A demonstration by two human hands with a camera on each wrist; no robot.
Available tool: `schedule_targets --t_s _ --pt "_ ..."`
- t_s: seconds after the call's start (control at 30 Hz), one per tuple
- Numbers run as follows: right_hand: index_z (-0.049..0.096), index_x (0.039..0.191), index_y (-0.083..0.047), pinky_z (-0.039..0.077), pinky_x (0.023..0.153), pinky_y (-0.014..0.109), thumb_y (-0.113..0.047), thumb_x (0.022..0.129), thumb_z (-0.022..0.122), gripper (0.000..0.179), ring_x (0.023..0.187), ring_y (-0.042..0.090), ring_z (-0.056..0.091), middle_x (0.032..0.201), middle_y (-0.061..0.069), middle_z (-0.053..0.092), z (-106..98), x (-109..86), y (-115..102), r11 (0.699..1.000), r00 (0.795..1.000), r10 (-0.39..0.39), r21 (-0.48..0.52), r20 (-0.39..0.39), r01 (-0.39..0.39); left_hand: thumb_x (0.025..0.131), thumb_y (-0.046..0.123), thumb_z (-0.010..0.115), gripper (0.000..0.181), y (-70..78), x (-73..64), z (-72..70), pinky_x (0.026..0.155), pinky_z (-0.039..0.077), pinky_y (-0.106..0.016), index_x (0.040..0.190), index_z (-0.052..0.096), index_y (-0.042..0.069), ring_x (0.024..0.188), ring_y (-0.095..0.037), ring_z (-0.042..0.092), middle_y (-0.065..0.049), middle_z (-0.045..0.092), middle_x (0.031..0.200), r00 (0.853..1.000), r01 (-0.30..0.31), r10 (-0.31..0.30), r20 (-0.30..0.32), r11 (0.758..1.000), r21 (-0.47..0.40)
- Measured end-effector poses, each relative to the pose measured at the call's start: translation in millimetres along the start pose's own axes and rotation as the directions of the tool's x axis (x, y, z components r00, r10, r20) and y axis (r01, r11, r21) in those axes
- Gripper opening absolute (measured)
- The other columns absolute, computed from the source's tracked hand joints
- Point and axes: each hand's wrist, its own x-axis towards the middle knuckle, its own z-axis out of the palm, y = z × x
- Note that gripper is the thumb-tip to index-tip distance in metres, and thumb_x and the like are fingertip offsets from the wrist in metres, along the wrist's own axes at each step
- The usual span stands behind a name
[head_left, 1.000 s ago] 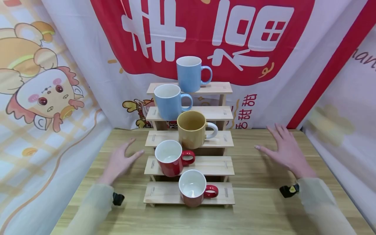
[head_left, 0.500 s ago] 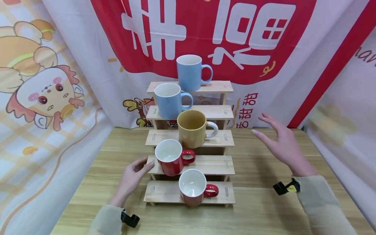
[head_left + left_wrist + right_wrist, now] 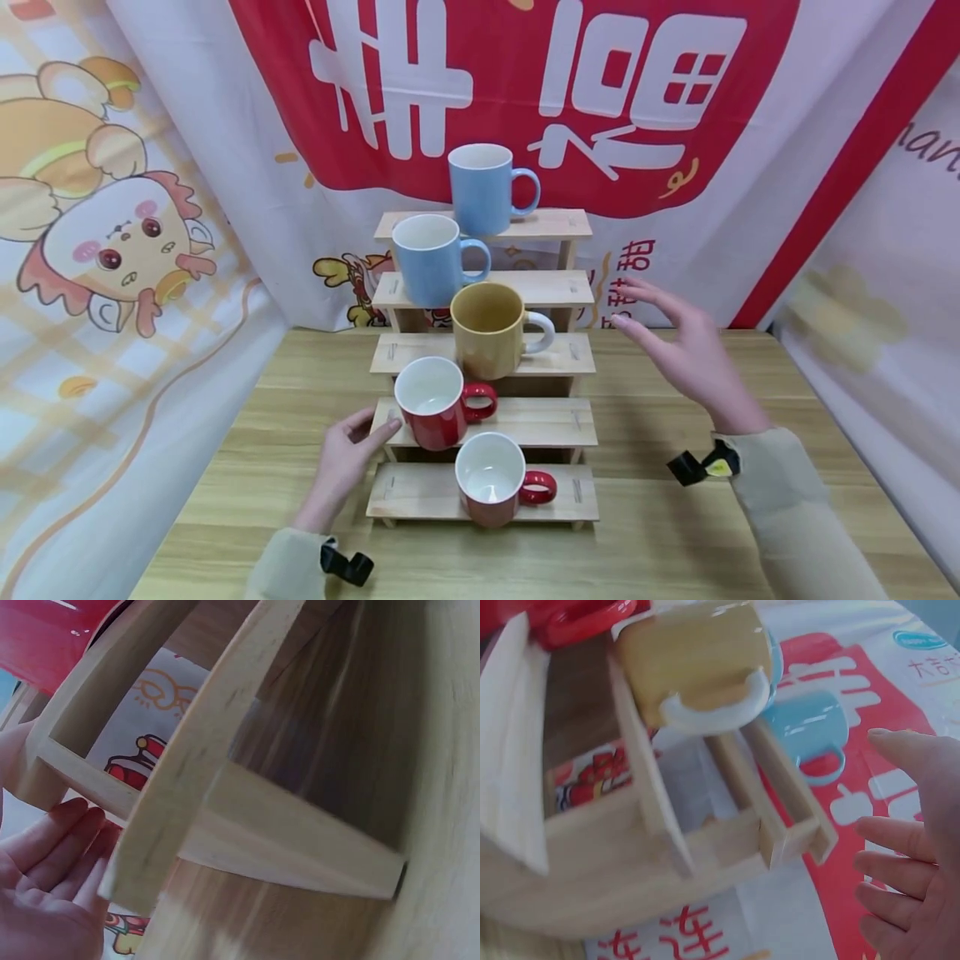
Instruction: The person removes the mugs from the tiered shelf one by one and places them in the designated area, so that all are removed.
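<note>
A stepped wooden rack (image 3: 547, 421) bears a mug on each tier. From the bottom these are a red mug (image 3: 491, 481), another red mug (image 3: 435, 417), a mustard mug (image 3: 486, 333) with a white handle, a blue mug (image 3: 429, 265) and a second blue mug (image 3: 480, 190). My left hand (image 3: 347, 458) grips the left end of the second tier from the bottom, thumb at the board's edge and fingers below it in the left wrist view. My right hand (image 3: 686, 354) is in the air right of the rack, fingers extended, holding nothing.
The rack stands on a wood-grain table (image 3: 645, 533). Behind it hangs a cloth with a red printed panel (image 3: 510, 108), and patterned cloth (image 3: 120, 333) lines the left side. All the mug handles point right.
My left hand has come in from the left and down to take hold of the rack's second tier. My right hand has moved left toward the rack. The mugs stay in place.
</note>
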Motion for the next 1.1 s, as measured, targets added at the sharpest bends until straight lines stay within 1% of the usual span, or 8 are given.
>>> schedule_targets --t_s 0.2,0.33,0.43,0.53,0.7,0.87,1.0,1.1 --pt "0.061 0.142 -0.022 0.030 0.114 0.062 -0.039 0.096 0.072 0.049 0.142 0.019 0.039 0.148 -0.005 0.054 2 20.6 -14 0.992 0.999 -0.046 0.120 0.011 0.044 0.089 0.028 0.083 0.054 -1.2 1.2 3.0 0.089 0.054 -0.023 0.132 0.064 0.001 0.107 -0.015 0.065 -0.016 0.068 0.124 1.000 0.007 -0.007 0.007 0.997 -0.073" --pt "0.061 0.143 -0.021 0.037 0.112 0.056 -0.037 0.096 0.072 0.050 0.140 0.019 0.042 0.147 -0.006 0.054 2 39.7 -27 0.984 0.998 -0.054 0.170 0.009 0.052 0.089 0.022 0.083 0.052 -1.9 1.8 4.1 0.088 0.055 -0.022 0.131 0.064 -0.002 0.105 -0.014 0.066 -0.016 0.069 0.122 1.000 0.007 -0.008 -0.006 0.995 -0.103" --pt "0.058 0.145 -0.023 0.042 0.110 0.050 -0.040 0.096 0.072 0.054 0.138 0.018 0.045 0.147 -0.007 0.054 0 58.5 -40 0.977 0.999 -0.027 0.213 0.024 0.021 0.089 0.021 0.083 0.050 -3.1 1.8 3.2 0.088 0.055 -0.022 0.130 0.065 -0.002 0.104 -0.013 0.067 -0.015 0.070 0.120 1.000 0.008 -0.009 -0.010 0.994 -0.107" --pt "0.057 0.146 -0.026 0.043 0.110 0.045 -0.045 0.096 0.070 0.056 0.137 0.016 0.047 0.147 -0.006 0.054 -2 79.0 -53 0.964 0.999 0.012 0.266 0.042 -0.023 0.089 0.022 0.083 0.050 -5.0 1.6 1.7 0.088 0.055 -0.023 0.129 0.065 -0.002 0.104 -0.013 0.067 -0.015 0.070 0.120 1.000 0.009 -0.009 -0.006 0.994 -0.109" --pt "0.058 0.145 -0.029 0.043 0.109 0.048 -0.053 0.092 0.071 0.059 0.133 0.015 0.047 0.146 -0.004 0.055 -2 112.8 -71 0.943 0.997 0.054 0.324 0.059 -0.070 0.090 0.025 0.082 0.052 -7.0 0.0 0.4 0.090 0.054 -0.022 0.131 0.064 -0.001 0.106 -0.012 0.066 -0.016 0.068 0.124 1.000 0.015 -0.015 0.006 0.994 -0.106" --pt "0.057 0.145 -0.029 0.041 0.111 0.048 -0.058 0.088 0.072 0.066 0.134 0.015 0.045 0.146 -0.007 0.055 5 138.5 -78 0.937 0.991 0.103 0.326 0.081 -0.124 0.090 0.024 0.082 0.052 -7.3 -1.3 1.1 0.090 0.053 -0.022 0.132 0.064 -0.001 0.107 -0.011 0.066 -0.016 0.068 0.125 1.000 0.015 -0.014 0.008 0.995 -0.099" --pt "0.058 0.144 -0.031 0.041 0.110 0.045 -0.062 0.085 0.074 0.069 0.133 0.015 0.045 0.145 -0.010 0.054 15 154.5 -81 0.934 0.984 0.154 0.310 0.093 -0.175 0.090 0.023 0.081 0.052 -6.6 -1.0 1.7 0.090 0.054 -0.021 0.132 0.064 -0.002 0.106 -0.010 0.066 -0.017 0.068 0.125 1.000 0.012 -0.012 0.001 0.995 -0.095" --pt "0.057 0.145 -0.033 0.042 0.109 0.042 -0.062 0.084 0.074 0.070 0.132 0.015 0.045 0.145 -0.011 0.053 24 165.4 -82 0.930 0.978 0.181 0.305 0.101 -0.204 0.090 0.024 0.082 0.053 -6.3 0.5 2.1 0.090 0.054 -0.021 0.132 0.064 -0.002 0.106 -0.010 0.066 -0.017 0.068 0.125 1.000 0.013 -0.013 0.000 0.995 -0.096"
